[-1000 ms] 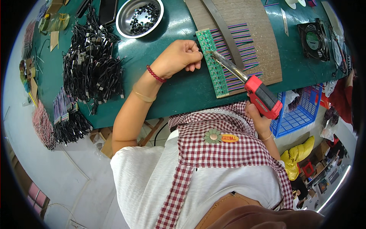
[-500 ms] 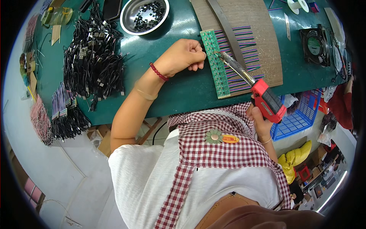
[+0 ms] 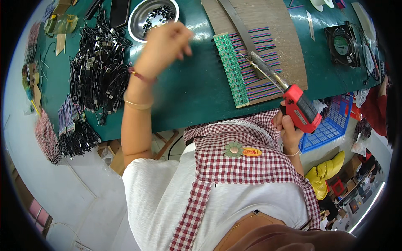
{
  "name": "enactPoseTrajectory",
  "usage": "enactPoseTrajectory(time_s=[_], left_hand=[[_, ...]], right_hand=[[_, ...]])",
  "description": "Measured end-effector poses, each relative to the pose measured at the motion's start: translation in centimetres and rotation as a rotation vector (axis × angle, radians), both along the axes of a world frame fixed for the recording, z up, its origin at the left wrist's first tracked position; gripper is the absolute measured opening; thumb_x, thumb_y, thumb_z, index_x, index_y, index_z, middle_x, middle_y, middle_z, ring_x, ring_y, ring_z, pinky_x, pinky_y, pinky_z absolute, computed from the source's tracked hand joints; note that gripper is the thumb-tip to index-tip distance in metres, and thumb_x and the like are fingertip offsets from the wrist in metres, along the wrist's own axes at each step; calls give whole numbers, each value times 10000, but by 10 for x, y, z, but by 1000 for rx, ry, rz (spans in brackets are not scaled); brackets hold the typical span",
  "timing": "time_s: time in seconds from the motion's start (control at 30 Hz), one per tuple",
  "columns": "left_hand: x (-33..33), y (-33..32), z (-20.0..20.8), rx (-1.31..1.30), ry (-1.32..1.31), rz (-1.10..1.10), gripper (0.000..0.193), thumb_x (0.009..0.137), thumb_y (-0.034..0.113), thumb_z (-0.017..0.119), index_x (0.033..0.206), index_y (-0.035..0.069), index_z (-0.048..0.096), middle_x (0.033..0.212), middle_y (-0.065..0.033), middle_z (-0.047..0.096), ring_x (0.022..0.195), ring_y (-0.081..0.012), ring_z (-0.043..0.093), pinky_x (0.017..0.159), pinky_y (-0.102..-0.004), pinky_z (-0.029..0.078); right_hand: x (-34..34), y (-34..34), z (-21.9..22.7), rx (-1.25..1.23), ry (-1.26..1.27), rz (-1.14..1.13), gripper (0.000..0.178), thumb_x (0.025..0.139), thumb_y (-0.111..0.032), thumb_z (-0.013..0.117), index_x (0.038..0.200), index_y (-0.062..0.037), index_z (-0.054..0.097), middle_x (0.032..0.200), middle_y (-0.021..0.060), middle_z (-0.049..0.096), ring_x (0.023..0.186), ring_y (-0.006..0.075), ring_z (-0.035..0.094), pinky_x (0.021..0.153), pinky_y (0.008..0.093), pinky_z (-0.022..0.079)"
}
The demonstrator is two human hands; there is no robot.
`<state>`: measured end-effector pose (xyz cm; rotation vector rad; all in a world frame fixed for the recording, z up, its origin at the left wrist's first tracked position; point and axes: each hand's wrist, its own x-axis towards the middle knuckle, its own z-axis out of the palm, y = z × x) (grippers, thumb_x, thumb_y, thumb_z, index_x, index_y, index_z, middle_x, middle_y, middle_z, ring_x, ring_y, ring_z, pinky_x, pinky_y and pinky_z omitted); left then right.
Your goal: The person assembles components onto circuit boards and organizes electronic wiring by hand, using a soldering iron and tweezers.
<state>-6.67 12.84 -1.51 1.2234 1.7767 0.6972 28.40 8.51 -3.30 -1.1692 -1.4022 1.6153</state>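
A metal bowl (image 3: 135,23) is resting on the bench (image 3: 197,98); the blurred left hand (image 3: 165,45) is overlapping it, fingers half-curled, contents indeterminable. A green circuit strip (image 3: 232,71) is lying along a brown board's (image 3: 293,62) left edge. The right hand (image 3: 289,133) is gripping a soldering iron (image 3: 295,98).

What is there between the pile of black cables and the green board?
In the head view, the left hand and forearm come between the cables and the board, over the green tabletop.
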Motion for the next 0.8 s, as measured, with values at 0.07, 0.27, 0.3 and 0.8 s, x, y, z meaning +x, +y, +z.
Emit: enactPoseTrajectory(time_s=[0.07, 0.27, 0.3, 0.8], left_hand=[[-28, 14, -14, 364, 752, 50, 185, 836, 181, 553, 843, 4, 606, 684, -119, 639, 567, -247, 609, 526, -318, 471], [-52, 19, -41, 242, 864, -111, 161, 770, 149, 599, 835, 2, 600, 763, -168, 623, 752, -333, 603, 691, -406, 470], [-51, 20, -40, 244, 861, -115, 161, 770, 149, 599, 835, 2, 600, 763, -168, 623, 752, -333, 603, 691, -406, 470], [-52, 5, -34, 409, 764, 10, 110, 823, 105, 542, 847, 32, 622, 811, -151, 587, 736, -305, 569, 670, -355, 450]], right_hand=[[-1, 1, 0, -29, 23, -80, 382, 865, -220, 550, 1143, 23, 451, 570, 36, 443, 469, 87, 389, 464, 234, 343], [-4, 8, 2, 13, 115, -51, 369, 866, -214, 544, 1133, 23, 450, 569, 37, 446, 446, 87, 378, 449, 233, 339], [-4, 8, 2, 13, 113, -55, 369, 866, -214, 544, 1133, 23, 450, 569, 37, 446, 446, 87, 378, 449, 233, 339], [-14, 19, 11, 56, 175, -97, 367, 865, -232, 539, 1094, 41, 450, 552, 43, 442, 427, 94, 378, 431, 231, 346]])
